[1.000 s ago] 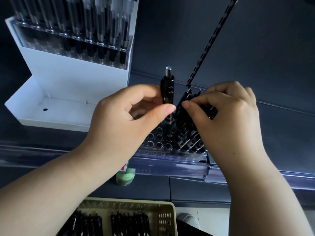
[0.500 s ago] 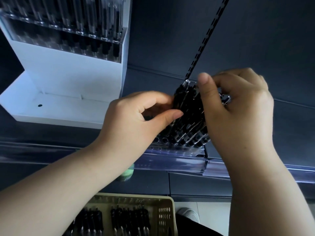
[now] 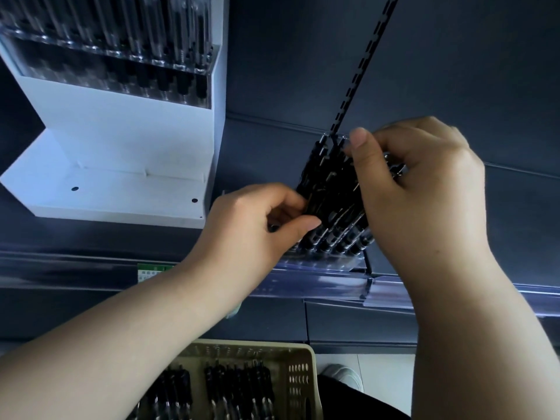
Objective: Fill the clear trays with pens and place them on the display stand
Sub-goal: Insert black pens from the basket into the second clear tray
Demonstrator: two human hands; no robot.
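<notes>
Shelving [image 3: 454,71] of dark panels fills your view; a slotted upright strip [image 3: 363,62] runs up it diagonally from behind the hands.

White display stand [image 3: 121,131] sits on the shelf at your upper left, well apart from the hands; its upper tier carries a filled tray [image 3: 115,56] of clear plastic with a row of upright pens; its lower step shows two small round holes.

Beige perforated basket [image 3: 298,374] lies below the shelf at the bottom of your view, partly hidden by your left forearm; bundles of black pens lie inside it.

Your right hand [image 3: 424,189] is curled round the right side of the black pens [image 3: 330,189] in the centre; the thumb presses on the top of the cluster, which leans to the right.

Your left hand [image 3: 248,228] pinches the lower left side of the same cluster between thumb and curled fingers.

Clear tray [image 3: 321,263] stands on the shelf just behind the transparent edge rail [image 3: 303,283], to the right of the display stand and apart from it; the black pens stand with their lower ends in it; how many sockets are filled cannot be told.

Green and white label [image 3: 150,269] shows on the rail beside your left wrist; a light shoe [image 3: 342,377] shows on the floor beside the basket.
</notes>
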